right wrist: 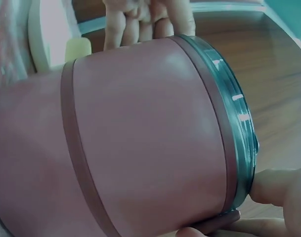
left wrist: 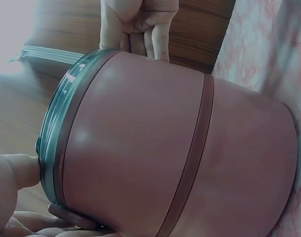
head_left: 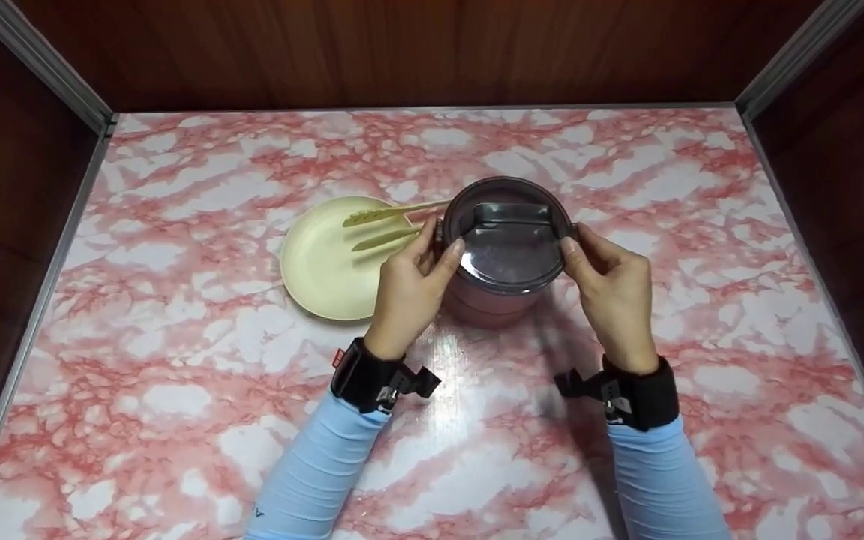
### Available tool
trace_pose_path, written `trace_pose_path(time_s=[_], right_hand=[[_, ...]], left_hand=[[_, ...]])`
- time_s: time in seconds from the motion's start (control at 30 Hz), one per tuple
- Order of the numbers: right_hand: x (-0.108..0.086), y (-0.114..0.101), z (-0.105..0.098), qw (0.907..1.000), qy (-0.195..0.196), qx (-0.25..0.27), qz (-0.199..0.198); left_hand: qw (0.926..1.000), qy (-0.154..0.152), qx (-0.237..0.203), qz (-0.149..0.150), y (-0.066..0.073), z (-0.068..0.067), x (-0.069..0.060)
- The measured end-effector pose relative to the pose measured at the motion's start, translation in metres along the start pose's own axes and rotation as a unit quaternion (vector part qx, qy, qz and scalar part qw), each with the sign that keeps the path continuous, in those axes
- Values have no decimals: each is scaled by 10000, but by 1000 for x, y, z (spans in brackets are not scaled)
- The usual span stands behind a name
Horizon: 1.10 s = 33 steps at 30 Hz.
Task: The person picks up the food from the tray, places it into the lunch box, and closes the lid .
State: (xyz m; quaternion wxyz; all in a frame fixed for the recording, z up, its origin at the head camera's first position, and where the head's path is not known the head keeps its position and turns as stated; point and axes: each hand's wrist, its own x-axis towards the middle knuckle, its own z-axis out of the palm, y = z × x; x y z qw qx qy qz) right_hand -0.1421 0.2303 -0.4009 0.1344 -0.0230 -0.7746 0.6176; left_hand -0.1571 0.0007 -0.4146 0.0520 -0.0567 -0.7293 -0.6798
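A dusty pink round container with a dark see-through lid stands upright, its base seemingly on the table. The lid sits on top and has a raised dark tab across it. On the left side, my left hand grips the rim, thumb on the lid's edge and fingers beneath the small side handle. Opposite it, my right hand holds the other side the same way, thumb on the lid and fingers under the matching handle. What is inside the container cannot be made out.
Left of the container lies a pale yellow-green plate. Two long yellow-green utensil ends reach over it; the container and left hand hide the rest. The pink-and-white marbled table is bounded by dark wooden panels at back and sides.
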Motion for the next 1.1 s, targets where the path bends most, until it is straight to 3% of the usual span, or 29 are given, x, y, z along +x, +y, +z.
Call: trace_pose_path(time_s=[0.17, 0.37, 0.7, 0.83, 0.97, 1.1], right_hand=[[3, 4, -3, 9992, -164, -348, -113], [2, 5, -13, 9955, -723, -604, 73], [16, 15, -8, 9959, -805, -267, 326], [23, 22, -15, 9928, -937, -722, 196], [31, 29, -30, 9816, -996, -1584, -381], [37, 38, -48, 9609, -1025, -2471, -719]], left_hand=[[9996, -166, 212, -102, -1, -6, 3], [9994, -233, 254, -71, -4, -8, 2], [9999, 22, 49, -157, -13, 0, 17], [9985, -276, 454, -155, -19, -1, 23], [9893, -847, 1184, -79, -20, -20, 26], [9699, -1123, 2155, 158, -16, -55, 27]])
